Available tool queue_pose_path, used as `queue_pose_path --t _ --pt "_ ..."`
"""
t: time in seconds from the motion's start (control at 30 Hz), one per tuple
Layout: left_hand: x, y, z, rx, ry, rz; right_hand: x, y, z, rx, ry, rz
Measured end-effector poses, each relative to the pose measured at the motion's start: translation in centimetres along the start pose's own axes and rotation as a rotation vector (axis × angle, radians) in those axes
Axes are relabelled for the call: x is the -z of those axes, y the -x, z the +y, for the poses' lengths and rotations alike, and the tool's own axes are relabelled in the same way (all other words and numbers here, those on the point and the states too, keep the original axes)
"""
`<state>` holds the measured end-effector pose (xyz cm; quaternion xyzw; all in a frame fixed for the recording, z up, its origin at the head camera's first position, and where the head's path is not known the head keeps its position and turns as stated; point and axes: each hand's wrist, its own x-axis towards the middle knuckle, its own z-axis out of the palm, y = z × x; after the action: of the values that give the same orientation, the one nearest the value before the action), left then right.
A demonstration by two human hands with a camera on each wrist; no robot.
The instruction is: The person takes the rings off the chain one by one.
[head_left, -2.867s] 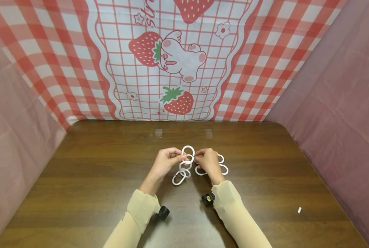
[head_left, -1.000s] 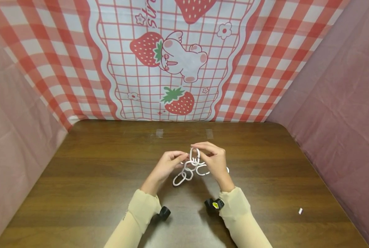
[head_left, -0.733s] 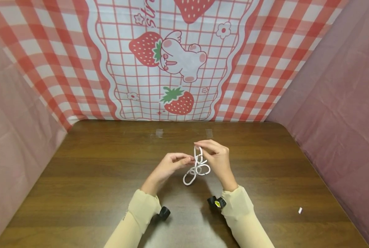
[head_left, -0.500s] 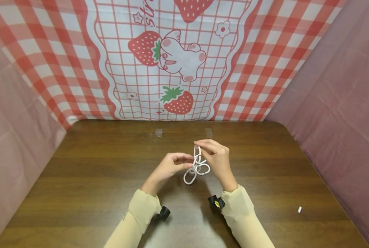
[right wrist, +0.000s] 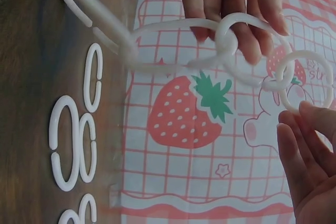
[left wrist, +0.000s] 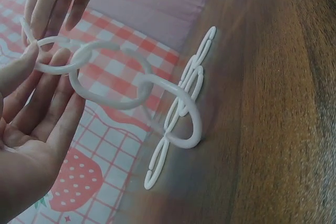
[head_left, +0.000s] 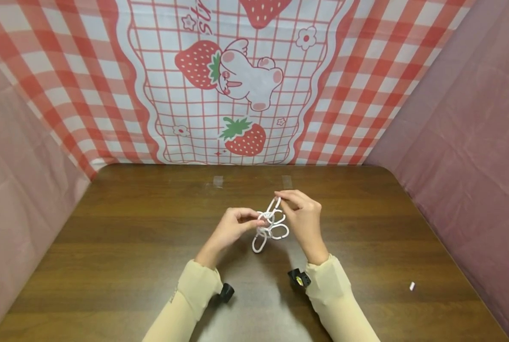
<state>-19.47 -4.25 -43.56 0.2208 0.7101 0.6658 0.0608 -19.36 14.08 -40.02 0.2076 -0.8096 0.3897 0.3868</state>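
Note:
A chain of several white plastic links hangs between my hands above the table. My right hand (head_left: 303, 216) pinches the topmost link (head_left: 273, 204) by its end, between thumb and fingertips. Lower and to the left, my left hand (head_left: 233, 228) pinches the neighbouring link (right wrist: 241, 18) between thumb and fingers. Below it dangle a third link (left wrist: 113, 103) and a bottom link (left wrist: 195, 129), threaded one through another. Each link is an oval ring, and gaps show in the sides of some. In the right wrist view the right fingertips (right wrist: 286, 124) sit at the end link's rim.
Several loose white links (right wrist: 64, 145) lie on the brown wooden table (head_left: 130, 256) behind the chain. A small white piece (head_left: 412, 286) lies far right. A strawberry-patterned cloth (head_left: 245, 140) hangs at the table's back edge, with pink cloth at both sides.
My right hand has risen and moved right, drawing the top link up and away. My left hand has shifted slightly right, its fingers parting and then pinching again. The chain's lower end has swung right.

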Motion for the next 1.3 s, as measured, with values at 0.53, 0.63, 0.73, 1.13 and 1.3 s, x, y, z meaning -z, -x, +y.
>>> queue_pose_path --t 0.53,0.63,0.73,1.13,1.3 --pt "0.3 -0.3 -0.1 0.056 0.096 0.183 -0.2 1.6 1.1 0.02 -0.017 0.006" --pt "0.4 -0.4 -0.1 0.058 0.11 0.191 -0.2 1.7 1.1 0.056 -0.009 -0.001" --pt "0.4 -0.4 0.0 0.063 0.117 0.201 -0.4 1.8 1.2 0.088 -0.012 -0.003" --pt "0.4 -0.4 0.1 0.061 0.127 0.222 -0.7 2.0 1.4 0.196 0.102 -0.072" --pt "0.5 -0.4 0.0 0.064 0.126 0.231 -0.8 2.1 1.4 0.24 0.148 -0.104"
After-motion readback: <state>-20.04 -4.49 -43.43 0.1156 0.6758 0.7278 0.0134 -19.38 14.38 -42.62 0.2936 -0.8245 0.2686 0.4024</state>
